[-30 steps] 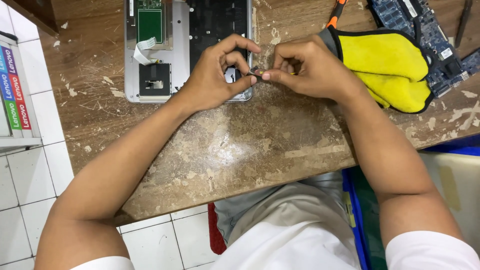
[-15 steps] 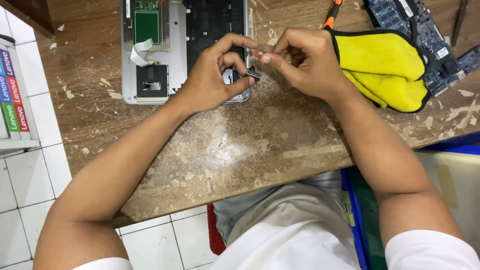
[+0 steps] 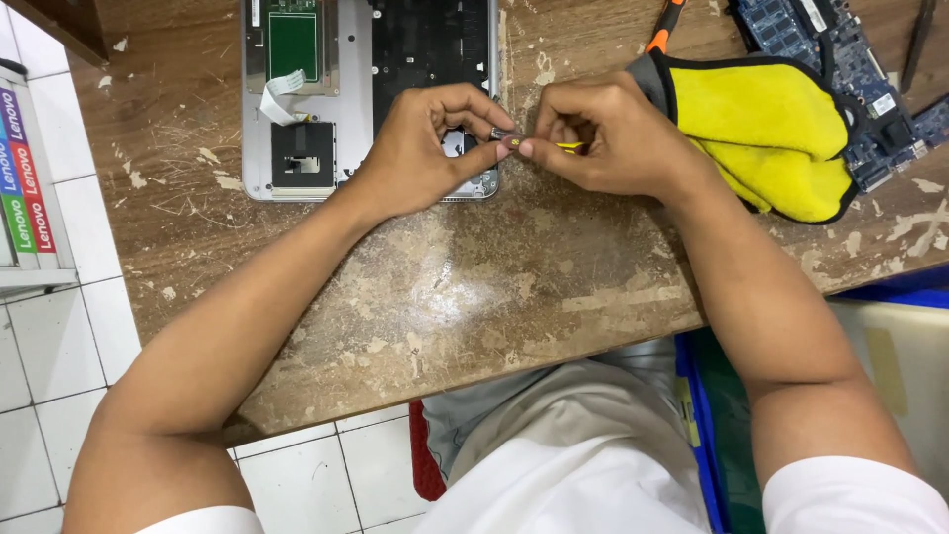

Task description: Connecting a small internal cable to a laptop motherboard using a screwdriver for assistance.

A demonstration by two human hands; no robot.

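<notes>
Both hands meet near the top middle of the frame, just over the lower right corner of the open laptop case [image 3: 368, 94]. The left hand [image 3: 425, 148] pinches a tiny metal part [image 3: 504, 133] between thumb and finger. The right hand [image 3: 603, 138] is closed too, with its fingertips touching the same part. Something thin and yellow [image 3: 568, 147] peeks out of the right fist, but it is too hidden to tell what it is.

The part looks very small and light. It is hard and shiny, so it is likely to be slippery. A piece this little could pop out of the fingers and get lost on the scratched wooden table [image 3: 445, 297]. The best place to hold it seems to be at its two ends, with just the fingertips, and not too hard.

A yellow cloth [image 3: 771, 133] lies just right of the right hand, touching the wrist. A blue circuit board [image 3: 850, 59] sits in the upper right corner. An orange tool handle [image 3: 664, 22] pokes out above the cloth. Some flat boxes [image 3: 20, 168] stand at the left edge.
</notes>
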